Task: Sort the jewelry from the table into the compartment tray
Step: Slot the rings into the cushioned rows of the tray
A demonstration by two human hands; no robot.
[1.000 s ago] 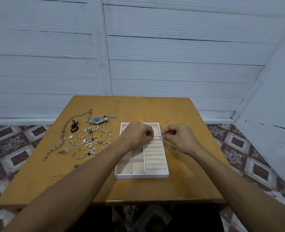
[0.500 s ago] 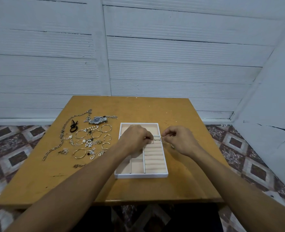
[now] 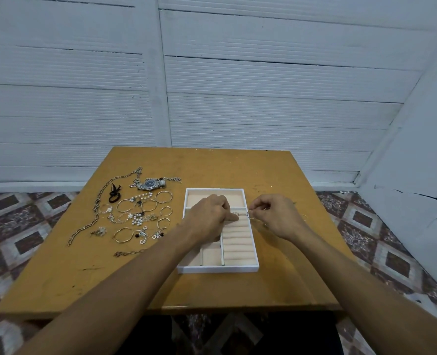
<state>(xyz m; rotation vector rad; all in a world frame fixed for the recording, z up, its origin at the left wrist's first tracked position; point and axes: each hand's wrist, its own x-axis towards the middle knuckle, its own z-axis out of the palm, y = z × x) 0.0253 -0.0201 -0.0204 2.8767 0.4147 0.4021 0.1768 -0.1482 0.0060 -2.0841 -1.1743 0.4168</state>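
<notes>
A white compartment tray (image 3: pixel 218 269) with peach lining sits mid-table. My left hand (image 3: pixel 208 217) is over its upper part, fingers curled, pinching a small ring (image 3: pixel 235 214) at the top of the padded ring rolls (image 3: pixel 237 242). My right hand (image 3: pixel 276 215) hovers at the tray's right rim and pinches another small ring (image 3: pixel 250 214). Loose jewelry lies left of the tray: a wristwatch (image 3: pixel 152 185), a long silver chain (image 3: pixel 98 208), gold bangles (image 3: pixel 123 234), pearl pieces (image 3: pixel 138 219) and a black hair tie (image 3: pixel 114 193).
The wooden table (image 3: pixel 237 167) stands against a white panelled wall. A small ring-like piece (image 3: pixel 304 216) lies on the table just right of my right hand. Patterned floor tiles (image 3: pixel 20 213) show on both sides.
Both hands have dropped slightly toward the ring rolls and moved a little apart, each keeping its ring. The jewelry on the table has not moved.
</notes>
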